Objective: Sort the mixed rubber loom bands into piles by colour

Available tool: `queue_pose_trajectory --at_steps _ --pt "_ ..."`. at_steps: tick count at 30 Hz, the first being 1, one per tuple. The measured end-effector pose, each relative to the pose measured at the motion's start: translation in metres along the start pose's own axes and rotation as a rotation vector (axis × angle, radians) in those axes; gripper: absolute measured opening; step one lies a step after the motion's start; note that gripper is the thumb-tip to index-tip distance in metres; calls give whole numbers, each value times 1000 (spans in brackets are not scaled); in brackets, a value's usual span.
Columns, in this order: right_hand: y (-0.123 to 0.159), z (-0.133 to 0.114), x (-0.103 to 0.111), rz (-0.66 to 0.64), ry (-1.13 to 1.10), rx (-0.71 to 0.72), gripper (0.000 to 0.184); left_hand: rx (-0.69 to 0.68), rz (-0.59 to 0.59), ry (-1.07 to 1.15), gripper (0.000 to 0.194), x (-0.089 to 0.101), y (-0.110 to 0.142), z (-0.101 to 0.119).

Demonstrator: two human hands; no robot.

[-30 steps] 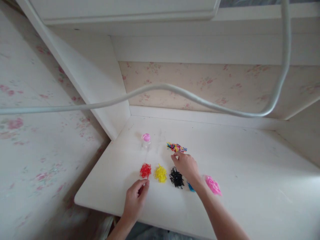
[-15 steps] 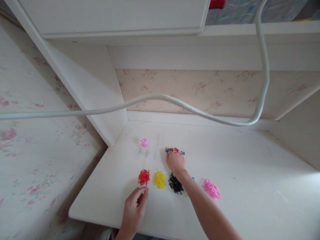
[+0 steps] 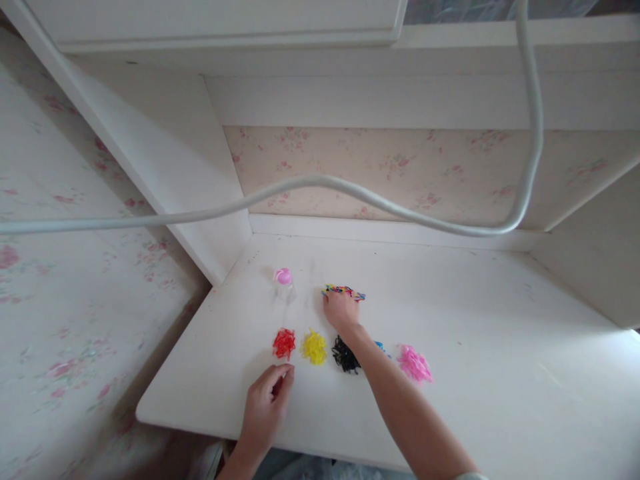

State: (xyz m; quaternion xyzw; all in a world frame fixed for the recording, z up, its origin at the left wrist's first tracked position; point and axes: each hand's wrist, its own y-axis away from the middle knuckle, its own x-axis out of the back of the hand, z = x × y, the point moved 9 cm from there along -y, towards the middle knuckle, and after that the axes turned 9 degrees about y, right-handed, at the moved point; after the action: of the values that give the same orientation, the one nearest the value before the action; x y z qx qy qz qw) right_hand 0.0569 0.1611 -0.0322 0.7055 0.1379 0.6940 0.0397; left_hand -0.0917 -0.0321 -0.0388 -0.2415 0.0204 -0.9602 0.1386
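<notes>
1. Clock centre = yellow pile (image 3: 314, 347), on white desk (image 3: 480, 373).
2. R hand (image 3: 341, 312) at approx. 1 o'clock, on near edge of mixed-colour pile (image 3: 356, 294) – fingertips hidden, can't tell if pinching.
3. L hand (image 3: 264, 403) btwn 7 & 8, just nearside of red pile (image 3: 285, 343); thumb & forefinger tips tgthr, can't tell if anything's btwn them.
4. Red pile at 9; black pile (image 3: 344, 355), blue pile (image 3: 380, 347) (part hidden by R forearm) & pink pile (image 3: 415, 363) twd 3.
5. Clear container w/ pink top (image 3: 283, 276) at 11.
</notes>
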Motion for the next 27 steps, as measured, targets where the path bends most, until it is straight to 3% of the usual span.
queue_pose_trajectory --at_steps 5,8,13,16,20,24,27 --pt "6 -3 12 102 -35 24 41 1 -26 1 30 -2 -1 2" --pt "20 11 19 135 -49 19 41 -3 -33 1 30 -2 -1 4" --pt "74 72 24 233 -138 -37 37 3 -57 -6 30 -3 -5 7" --pt "110 112 13 276 -230 -95 35 -20 -104 -25 29 -6 -14 18" --pt "134 137 -4 292 -280 -143 37 -73 -191 -53 29 -23 -35 44" --pt "138 136 -12 282 -315 -128 41 -104 -276 -131 29 -52 -65 67" --pt "146 143 -13 349 -425 -146 42 -107 -320 -239 27 -73 -86 75"
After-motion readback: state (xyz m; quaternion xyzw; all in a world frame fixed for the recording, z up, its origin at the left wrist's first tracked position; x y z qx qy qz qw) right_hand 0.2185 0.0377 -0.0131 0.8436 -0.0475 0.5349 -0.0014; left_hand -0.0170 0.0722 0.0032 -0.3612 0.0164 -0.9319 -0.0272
